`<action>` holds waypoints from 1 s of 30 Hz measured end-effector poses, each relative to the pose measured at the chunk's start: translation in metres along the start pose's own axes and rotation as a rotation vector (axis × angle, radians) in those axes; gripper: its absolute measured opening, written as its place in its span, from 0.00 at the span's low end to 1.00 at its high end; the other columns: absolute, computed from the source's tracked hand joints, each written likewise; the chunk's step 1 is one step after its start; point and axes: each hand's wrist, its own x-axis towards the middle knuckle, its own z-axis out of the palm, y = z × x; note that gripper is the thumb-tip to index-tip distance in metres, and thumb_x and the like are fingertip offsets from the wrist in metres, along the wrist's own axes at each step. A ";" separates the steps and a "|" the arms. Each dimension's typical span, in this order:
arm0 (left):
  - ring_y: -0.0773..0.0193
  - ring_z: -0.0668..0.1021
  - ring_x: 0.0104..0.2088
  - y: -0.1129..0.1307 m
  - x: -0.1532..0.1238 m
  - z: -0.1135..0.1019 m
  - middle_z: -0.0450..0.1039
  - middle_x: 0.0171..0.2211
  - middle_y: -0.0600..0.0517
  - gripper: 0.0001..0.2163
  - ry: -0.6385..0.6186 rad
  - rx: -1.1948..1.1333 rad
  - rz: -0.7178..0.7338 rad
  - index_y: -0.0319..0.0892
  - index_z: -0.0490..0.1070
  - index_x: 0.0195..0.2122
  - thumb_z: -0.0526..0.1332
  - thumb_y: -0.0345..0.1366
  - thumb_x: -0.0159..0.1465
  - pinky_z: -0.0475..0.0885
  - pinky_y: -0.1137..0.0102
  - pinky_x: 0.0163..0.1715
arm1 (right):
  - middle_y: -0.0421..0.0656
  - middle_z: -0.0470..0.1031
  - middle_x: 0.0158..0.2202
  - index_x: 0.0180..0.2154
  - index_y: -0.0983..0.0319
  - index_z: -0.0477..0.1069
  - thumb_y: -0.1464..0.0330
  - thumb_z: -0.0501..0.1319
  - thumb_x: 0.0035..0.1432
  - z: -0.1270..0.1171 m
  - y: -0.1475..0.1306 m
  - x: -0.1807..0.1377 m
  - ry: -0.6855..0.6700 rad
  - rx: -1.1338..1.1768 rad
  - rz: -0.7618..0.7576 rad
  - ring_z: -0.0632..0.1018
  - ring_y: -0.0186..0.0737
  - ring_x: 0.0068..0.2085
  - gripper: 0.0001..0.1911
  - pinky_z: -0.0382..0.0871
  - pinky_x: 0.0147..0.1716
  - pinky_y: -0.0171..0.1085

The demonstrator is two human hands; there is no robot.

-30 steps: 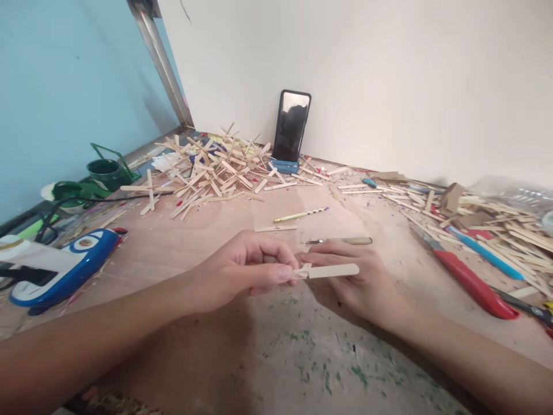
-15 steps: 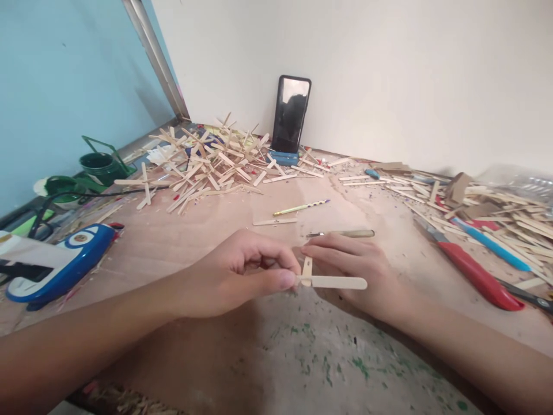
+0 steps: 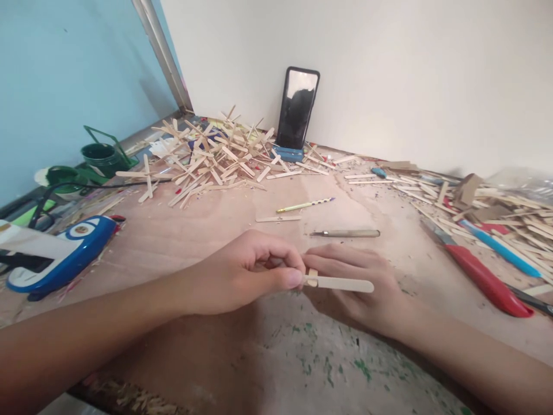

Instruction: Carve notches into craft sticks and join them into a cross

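Note:
Between the thumb and index finger of my left hand (image 3: 263, 268) is one end of a pale wooden craft stick (image 3: 348, 284), whose rounded free end points right. A second, short-showing craft stick (image 3: 311, 273) crosses it near my left fingertips. My right hand (image 3: 367, 274) lies palm down behind the pair, fingers together, its fingertips against the crossing stick and its thumb hidden. Beyond the hands, a carving tool with a wooden handle (image 3: 352, 233), a loose craft stick (image 3: 277, 219) and a yellow pencil (image 3: 302, 205) rest on the table.
A heap of crossed craft sticks (image 3: 216, 155) stands at the back left, beside a phone (image 3: 298, 109) in a blue holder (image 3: 287, 154). Green cups (image 3: 99, 158) and a blue-and-white device (image 3: 86, 239) are left. On the right lie a red-handled knife (image 3: 488, 279), a blue pen (image 3: 499, 248) and loose sticks.
My right fingers have shifted over the crossing stick, covering its upper part. The carving tool's tip, covered before, now shows. The whole view has shifted slightly.

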 end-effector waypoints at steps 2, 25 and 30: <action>0.72 0.65 0.27 0.002 0.001 0.001 0.67 0.26 0.59 0.10 0.031 0.017 -0.014 0.39 0.77 0.34 0.65 0.39 0.70 0.59 0.76 0.27 | 0.46 0.85 0.42 0.50 0.64 0.79 0.74 0.60 0.77 -0.001 -0.002 0.000 -0.010 0.018 0.018 0.84 0.33 0.38 0.09 0.77 0.36 0.30; 0.68 0.69 0.22 0.005 0.002 -0.001 0.69 0.20 0.59 0.12 0.205 0.065 -0.045 0.43 0.75 0.33 0.65 0.46 0.68 0.64 0.73 0.24 | 0.46 0.87 0.42 0.47 0.60 0.83 0.80 0.61 0.65 -0.003 0.030 -0.001 0.021 -0.297 0.030 0.80 0.43 0.37 0.16 0.77 0.34 0.41; 0.65 0.77 0.29 -0.005 0.009 -0.007 0.78 0.27 0.55 0.13 0.402 0.080 0.005 0.43 0.74 0.38 0.65 0.49 0.68 0.71 0.71 0.31 | 0.47 0.88 0.43 0.49 0.60 0.84 0.80 0.59 0.67 -0.002 0.035 -0.002 0.072 -0.283 0.045 0.81 0.43 0.38 0.18 0.79 0.39 0.42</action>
